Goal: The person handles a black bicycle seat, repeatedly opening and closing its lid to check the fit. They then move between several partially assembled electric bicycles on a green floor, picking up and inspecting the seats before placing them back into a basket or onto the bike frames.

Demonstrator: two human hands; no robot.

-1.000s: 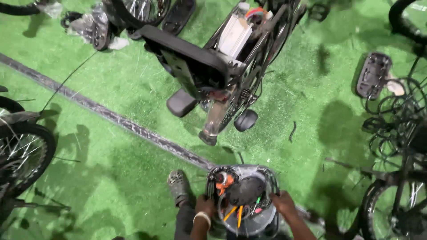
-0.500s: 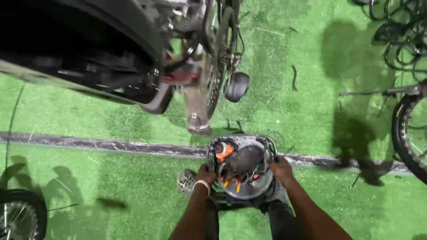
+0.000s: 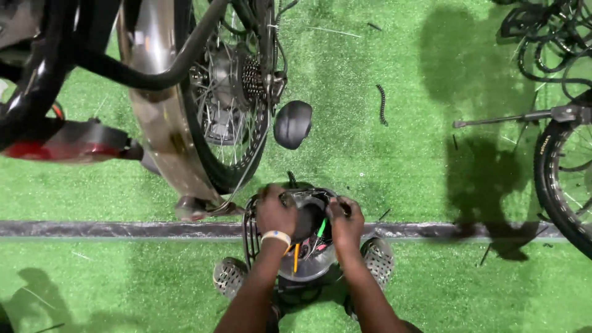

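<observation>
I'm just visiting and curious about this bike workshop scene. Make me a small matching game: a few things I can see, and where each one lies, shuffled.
Things:
1. left hand
2. bicycle rear wheel
3. black oval cap
4. short black chain piece

Places:
A. lying loose on the green turf, upper middle right
B. upper left, above the grey strip
C. on the round metal housing, wearing a pale wristband
D. on the turf just right of the rear wheel

Pairs: 1-C, 2-B, 3-D, 4-A
</observation>
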